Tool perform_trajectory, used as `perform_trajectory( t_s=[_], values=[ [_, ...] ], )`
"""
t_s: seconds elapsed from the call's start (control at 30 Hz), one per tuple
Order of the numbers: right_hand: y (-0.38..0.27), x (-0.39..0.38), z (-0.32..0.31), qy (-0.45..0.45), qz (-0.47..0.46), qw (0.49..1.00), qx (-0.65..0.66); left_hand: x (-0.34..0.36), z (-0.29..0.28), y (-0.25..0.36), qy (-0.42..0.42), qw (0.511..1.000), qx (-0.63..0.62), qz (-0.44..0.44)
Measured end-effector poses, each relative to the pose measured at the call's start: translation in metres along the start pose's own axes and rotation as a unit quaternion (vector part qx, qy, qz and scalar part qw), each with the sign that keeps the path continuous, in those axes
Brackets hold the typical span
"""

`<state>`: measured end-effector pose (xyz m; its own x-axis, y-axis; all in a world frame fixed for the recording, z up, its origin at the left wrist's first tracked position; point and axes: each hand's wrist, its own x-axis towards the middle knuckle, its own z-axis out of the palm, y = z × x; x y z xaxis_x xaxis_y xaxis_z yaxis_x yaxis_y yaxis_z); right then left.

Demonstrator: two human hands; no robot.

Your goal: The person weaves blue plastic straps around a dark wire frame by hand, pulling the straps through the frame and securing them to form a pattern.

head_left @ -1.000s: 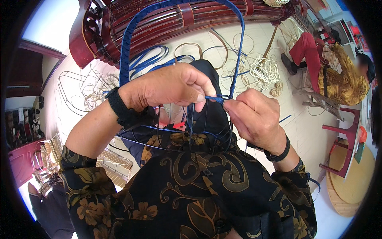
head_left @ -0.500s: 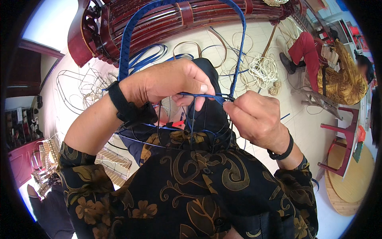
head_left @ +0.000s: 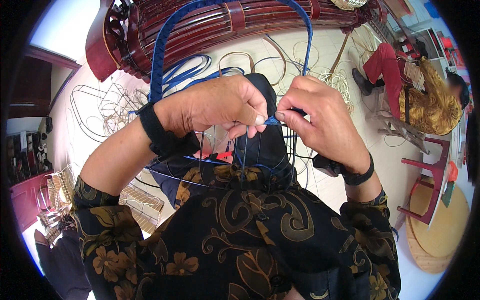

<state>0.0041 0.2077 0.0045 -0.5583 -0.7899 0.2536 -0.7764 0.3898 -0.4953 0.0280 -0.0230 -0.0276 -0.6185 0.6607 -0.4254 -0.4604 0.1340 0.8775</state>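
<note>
A wire basket frame [head_left: 245, 155] rests in my lap, its thin dark uprights running down toward my shirt. From it a tall handle [head_left: 156, 67] wrapped in blue strip arches up and away from me. My left hand [head_left: 225, 102] is closed, thumb and fingers pinching the frame's rim. Just right of that thumb a short blue strip [head_left: 271, 120] shows wound about the rim. My right hand [head_left: 322, 115] pinches this strip between thumb and forefinger, close to my left fingertips. The strip's far end is hidden by my right hand.
A dark red slatted wooden bench [head_left: 200, 30] stands ahead. Coils of blue strip [head_left: 187, 72] and pale cane [head_left: 340, 87] lie on the tiled floor. At right a person in a gold top [head_left: 427, 100] sits near a red stool [head_left: 432, 175] and round boards [head_left: 440, 230].
My right hand has risen and turned, its thumb and forefinger now pinching up at the rim beside my left thumb. The left hand stays nearly in place.
</note>
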Motion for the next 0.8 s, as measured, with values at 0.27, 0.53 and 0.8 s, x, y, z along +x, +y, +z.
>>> perform_trajectory(
  t_s=[0.27, 0.53, 0.8],
  values=[
    [0.005, 0.006, 0.003, -0.027, 0.044, 0.997, 0.06, -0.007, 0.005, 0.005, 0.04, 0.994, 0.094, 0.038],
    [-0.007, -0.007, 0.009, 0.077, -0.063, 0.995, -0.015, -0.01, 0.01, 0.008, 0.065, 0.993, 0.079, 0.051],
    [-0.01, -0.019, 0.002, 0.054, -0.203, 0.966, -0.149, -0.008, 0.007, 0.009, 0.053, 0.997, 0.035, 0.049]
  ],
)
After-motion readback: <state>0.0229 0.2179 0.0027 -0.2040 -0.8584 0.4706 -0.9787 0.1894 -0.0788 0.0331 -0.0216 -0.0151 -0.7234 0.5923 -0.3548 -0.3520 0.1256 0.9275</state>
